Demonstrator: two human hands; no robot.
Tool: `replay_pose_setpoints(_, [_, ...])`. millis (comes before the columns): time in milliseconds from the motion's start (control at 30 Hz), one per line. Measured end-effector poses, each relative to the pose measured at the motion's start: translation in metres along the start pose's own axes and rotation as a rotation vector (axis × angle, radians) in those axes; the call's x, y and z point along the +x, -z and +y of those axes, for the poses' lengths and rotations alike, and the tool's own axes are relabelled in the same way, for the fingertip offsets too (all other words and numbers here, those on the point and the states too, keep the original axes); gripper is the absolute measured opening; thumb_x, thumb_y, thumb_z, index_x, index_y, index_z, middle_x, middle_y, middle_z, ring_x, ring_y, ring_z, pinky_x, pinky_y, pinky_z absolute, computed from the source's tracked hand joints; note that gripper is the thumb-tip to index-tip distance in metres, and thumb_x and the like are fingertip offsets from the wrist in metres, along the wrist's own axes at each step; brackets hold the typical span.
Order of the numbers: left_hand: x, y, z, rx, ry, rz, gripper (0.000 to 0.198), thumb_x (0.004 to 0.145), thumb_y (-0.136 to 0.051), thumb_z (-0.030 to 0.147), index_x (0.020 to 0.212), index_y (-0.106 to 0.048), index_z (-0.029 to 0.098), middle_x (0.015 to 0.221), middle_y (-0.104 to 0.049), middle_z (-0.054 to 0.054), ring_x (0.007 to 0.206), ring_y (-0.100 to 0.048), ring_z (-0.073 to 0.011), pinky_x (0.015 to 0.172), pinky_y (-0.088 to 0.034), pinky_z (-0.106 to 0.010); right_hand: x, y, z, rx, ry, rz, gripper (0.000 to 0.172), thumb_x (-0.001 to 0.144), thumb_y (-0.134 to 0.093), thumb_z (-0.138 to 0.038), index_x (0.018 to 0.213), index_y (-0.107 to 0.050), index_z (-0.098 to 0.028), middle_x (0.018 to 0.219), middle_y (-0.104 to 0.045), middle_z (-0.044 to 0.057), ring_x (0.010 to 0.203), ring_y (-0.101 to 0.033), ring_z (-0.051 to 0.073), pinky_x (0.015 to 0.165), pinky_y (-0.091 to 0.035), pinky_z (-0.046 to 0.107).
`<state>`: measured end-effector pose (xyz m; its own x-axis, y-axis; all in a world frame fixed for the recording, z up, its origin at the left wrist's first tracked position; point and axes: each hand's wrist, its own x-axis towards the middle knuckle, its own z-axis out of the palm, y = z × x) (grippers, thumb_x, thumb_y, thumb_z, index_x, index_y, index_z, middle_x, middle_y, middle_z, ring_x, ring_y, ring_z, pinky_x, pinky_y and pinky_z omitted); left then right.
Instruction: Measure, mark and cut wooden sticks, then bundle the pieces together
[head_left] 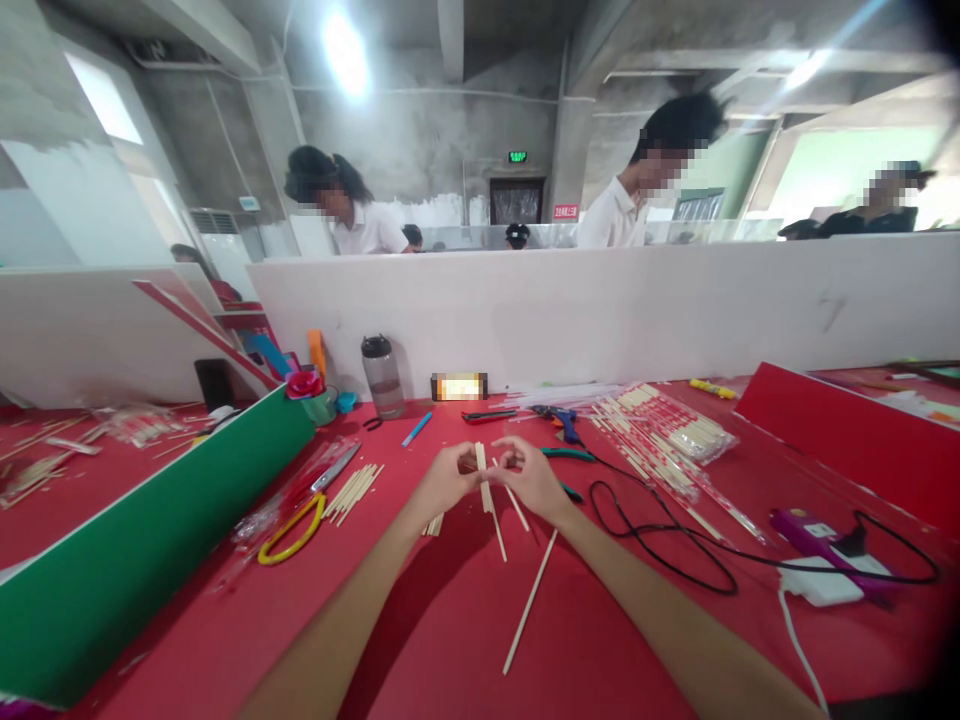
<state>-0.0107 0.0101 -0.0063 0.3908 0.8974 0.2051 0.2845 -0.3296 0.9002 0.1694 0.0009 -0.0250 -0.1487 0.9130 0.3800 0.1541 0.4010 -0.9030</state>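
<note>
Both hands meet over the middle of the red table [465, 640]. The left hand [444, 482] and right hand [534, 480] each have their fingertips pinched closed on the same small bundle of sticks [485, 478], one hand on either side, knuckles almost touching. The bundle stands near upright in the grip. Its top ends poke just above the fingertips and its lower ends run down toward the table. Contact with the table: cannot tell.

Nearer than the grip: a loose stick [530, 602] lies flat and slanted, just below the right hand, between the forearms.

Left of the grip: a stick pile [352, 492] is near. Past it are scissors [294, 530] with yellow handles, lying on clear wrap. Farther left, a green board [150, 540] runs along the table.

Right of the grip: a black cable [660, 545] loops across the red surface. It runs out to a purple glue gun [808, 532] and a white adapter [819, 585], both well apart from the hands.

Beyond the grip: a blue glue gun [562, 420], pliers [487, 415], a blue pen [416, 428] and a bottle [382, 378] standing upright. Beyond and to the right, packets [675, 428] of sticks lie fanned out.

Far: a white partition [600, 310] closes the back of the table. Three people work behind it, upper bodies only in view. The room has grey concrete walls and beams, with bright lamps overhead.
</note>
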Motion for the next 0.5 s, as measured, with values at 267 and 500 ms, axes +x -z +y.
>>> replay_pose_setpoints(267, [0.001,0.0029,0.002,0.027,-0.043,0.018,0.021,0.076,-0.071,0.029,0.087,-0.061,0.014,0.085,-0.07,-0.005,0.082,-0.066,-0.0174,0.078,-0.053,-0.028,0.0025,0.0011,0.0087,0.18,-0.082,0.028,0.043,0.07,-0.073,-0.034,0.109,-0.065,-0.017,0.08,-0.063,0.002,0.075,-0.063,0.017,0.076,-0.054,0.032])
replay_pose_setpoints(500, [-0.0036,-0.0032,0.0056,0.04,-0.008,0.012,0.02,0.076,-0.068,0.025,0.092,-0.059,0.017,0.087,-0.071,-0.004,0.083,-0.068,-0.0175,0.078,-0.052,-0.028,0.0026,0.0028,0.0074,0.163,-0.06,0.05,0.027,0.078,-0.066,-0.042,0.088,-0.069,-0.017,0.086,-0.072,0.007,0.082,-0.066,0.021,0.08,-0.053,0.035])
